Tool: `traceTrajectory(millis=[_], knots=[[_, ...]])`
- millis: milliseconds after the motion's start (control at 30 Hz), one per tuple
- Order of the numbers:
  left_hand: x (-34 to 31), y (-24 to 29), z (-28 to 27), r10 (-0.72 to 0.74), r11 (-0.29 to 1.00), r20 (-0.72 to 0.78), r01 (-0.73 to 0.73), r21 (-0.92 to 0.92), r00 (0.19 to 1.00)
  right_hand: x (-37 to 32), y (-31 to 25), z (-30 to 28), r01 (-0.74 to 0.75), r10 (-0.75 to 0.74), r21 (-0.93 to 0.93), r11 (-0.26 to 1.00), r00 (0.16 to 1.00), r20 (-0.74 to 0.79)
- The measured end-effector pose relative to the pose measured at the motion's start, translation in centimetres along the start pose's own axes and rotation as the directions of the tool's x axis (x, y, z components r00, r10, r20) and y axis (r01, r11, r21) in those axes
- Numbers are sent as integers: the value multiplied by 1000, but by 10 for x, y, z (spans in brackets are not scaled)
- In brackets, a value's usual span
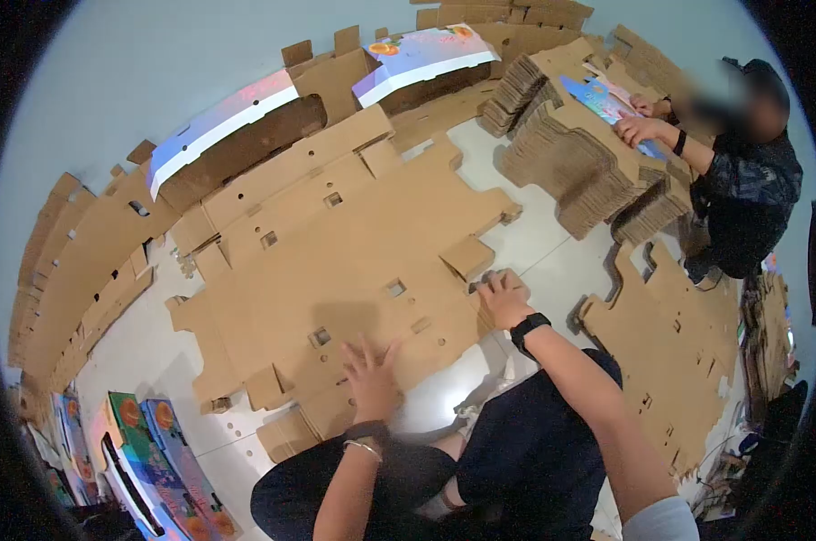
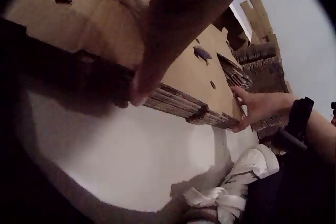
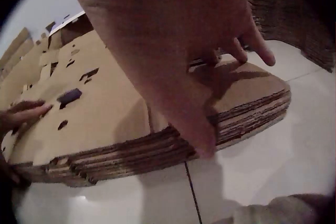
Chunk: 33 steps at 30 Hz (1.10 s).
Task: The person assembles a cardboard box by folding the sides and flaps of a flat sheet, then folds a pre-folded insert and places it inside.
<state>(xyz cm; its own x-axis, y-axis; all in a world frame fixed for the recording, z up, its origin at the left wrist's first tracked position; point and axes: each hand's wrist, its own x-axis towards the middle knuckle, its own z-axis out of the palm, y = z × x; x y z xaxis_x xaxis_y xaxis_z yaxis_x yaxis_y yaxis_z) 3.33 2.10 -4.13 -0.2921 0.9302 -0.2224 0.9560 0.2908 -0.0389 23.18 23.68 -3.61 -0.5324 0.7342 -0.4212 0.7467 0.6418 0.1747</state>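
Note:
A thick stack of flat die-cut cardboard sheets [image 1: 336, 261] lies on the white floor. My left hand [image 1: 370, 365] lies flat on the stack's near edge with its fingers spread. In the left wrist view its thumb [image 2: 140, 88] hangs down over the stack's side [image 2: 178, 103]. My right hand [image 1: 500, 293] rests on the stack's near right corner. Its fingers [image 3: 252, 43] lie on the top sheet [image 3: 105, 103] and its thumb [image 3: 202, 137] runs down the layered edge. Each wrist view also shows the other hand: right hand [image 2: 257, 106], left hand [image 3: 23, 115].
Another person [image 1: 742, 180] sits at the back right, handling printed sheets on tall cardboard piles [image 1: 579, 171]. A second flat stack [image 1: 678, 352] lies to my right. Folded printed boxes [image 1: 219, 122] stand behind, more [image 1: 155, 460] at the near left. My white shoe [image 2: 236, 182] is beside the stack.

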Motion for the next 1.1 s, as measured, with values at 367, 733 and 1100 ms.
traceTrajectory(millis=[367, 733, 1100], knots=[[-9, 14, -25, 30, 994, 4, -29, -101, 1000, -54, -48, 7, 127, -149, -114, 985, 966, -210], [-171, -287, -108, -495, 866, -570, 425, -263, 656, -335, -208, -20, 476, -447, 41, 879, 850, -277], [-390, -397, -6, -912, 409, -194, 801, -437, 361, -356, -218, -15, 423, -353, 136, 896, 864, -360]])
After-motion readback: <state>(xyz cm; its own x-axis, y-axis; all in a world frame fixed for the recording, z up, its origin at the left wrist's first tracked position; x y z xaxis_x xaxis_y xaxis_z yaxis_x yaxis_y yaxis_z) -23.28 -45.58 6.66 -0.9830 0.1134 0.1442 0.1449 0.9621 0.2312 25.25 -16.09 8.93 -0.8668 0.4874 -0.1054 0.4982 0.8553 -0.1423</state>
